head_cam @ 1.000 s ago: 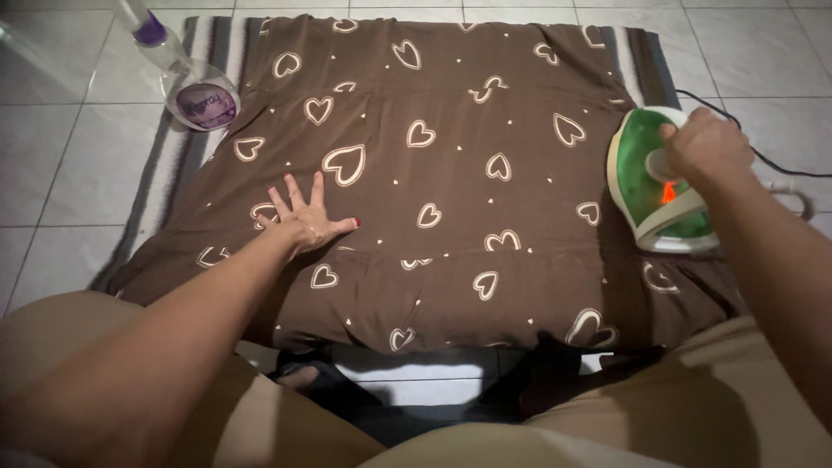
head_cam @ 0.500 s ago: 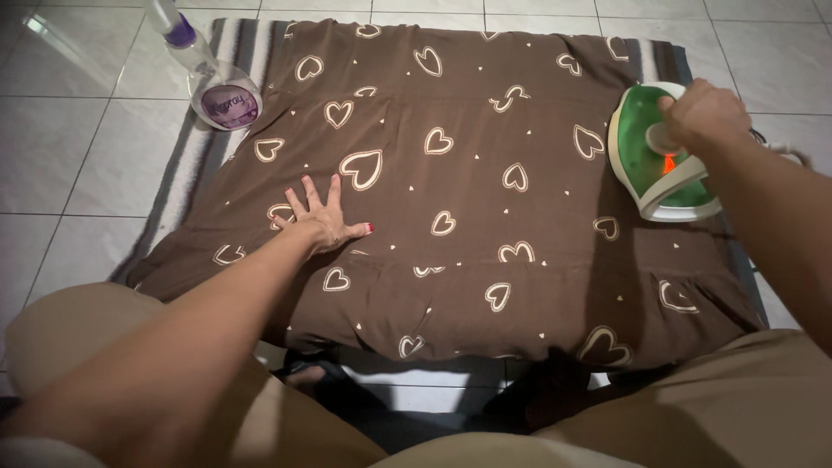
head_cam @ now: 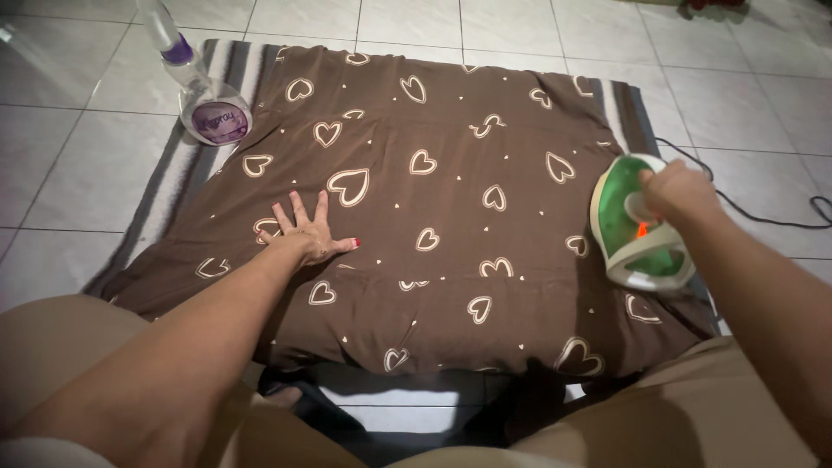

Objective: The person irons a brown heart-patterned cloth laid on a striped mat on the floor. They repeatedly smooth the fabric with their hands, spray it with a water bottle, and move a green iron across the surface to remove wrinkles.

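A green and white steam iron (head_cam: 637, 227) sits at the right edge of a brown cloth with cream heart outlines (head_cam: 433, 208), which lies flat over a grey and white striped mat (head_cam: 186, 165) on a pale tiled floor (head_cam: 61, 165). The iron's long axis runs roughly away from the person and towards them, tilted a little so that its narrower end points up and slightly left in the view, towards the far side of the cloth, while its broader heel lies nearer the person's right knee. A small orange light glows on its body just below the handle. A dark cord (head_cam: 763, 212) trails from behind the iron out to the right across the tiles.

The right hand (head_cam: 680, 192) is closed around the iron's handle from above, knuckles up, with the forearm coming in from the lower right corner. The left hand (head_cam: 308, 232) lies flat on the cloth left of centre, palm down, fingers spread and pointing away from the person, the thumb stretched to the right with a red nail showing; its arm reaches straight in from the lower left. It holds nothing and simply presses on the fabric.

A clear spray bottle with a purple label (head_cam: 204, 100) stands on the mat at the cloth's far left corner, well apart from both hands
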